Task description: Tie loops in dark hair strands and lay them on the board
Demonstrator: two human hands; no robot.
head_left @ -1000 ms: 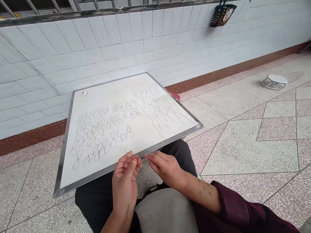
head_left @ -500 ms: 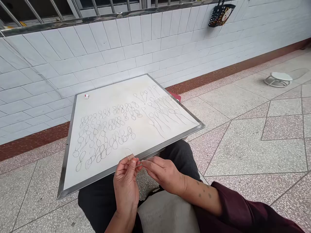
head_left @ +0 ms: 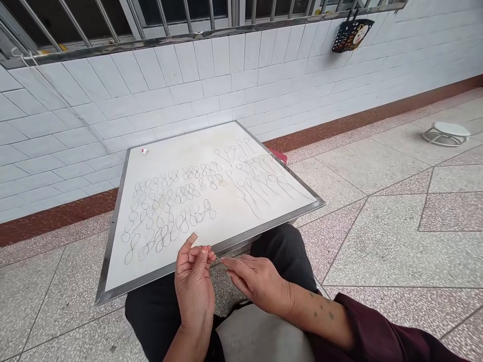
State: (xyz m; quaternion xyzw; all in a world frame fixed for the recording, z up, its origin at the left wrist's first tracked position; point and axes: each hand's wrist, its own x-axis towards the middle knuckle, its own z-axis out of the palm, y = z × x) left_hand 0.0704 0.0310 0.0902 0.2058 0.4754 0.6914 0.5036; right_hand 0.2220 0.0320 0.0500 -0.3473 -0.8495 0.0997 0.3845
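A thin wire runs between my two hands, just off the near edge of the white board. My left hand pinches it between thumb and fingers, its index finger raised and apart. To the right, my right hand has thumb and fingers closed on the other end of the wire. Beyond them on the board lie several rows of thin wires twisted into double loops. Single-looped wires with long straight tails lie on the right part of the board.
The metal-framed white board stands before my knees, against a white tiled wall. A tiny white and red object sits at its far left corner. A black basket hangs from window bars, and a white stool stands far right.
My right hand has drawn slightly away from the left, with the wire stretched between them. My left index finger has lifted. The view has shifted, so the scene sits slightly further right and lower.
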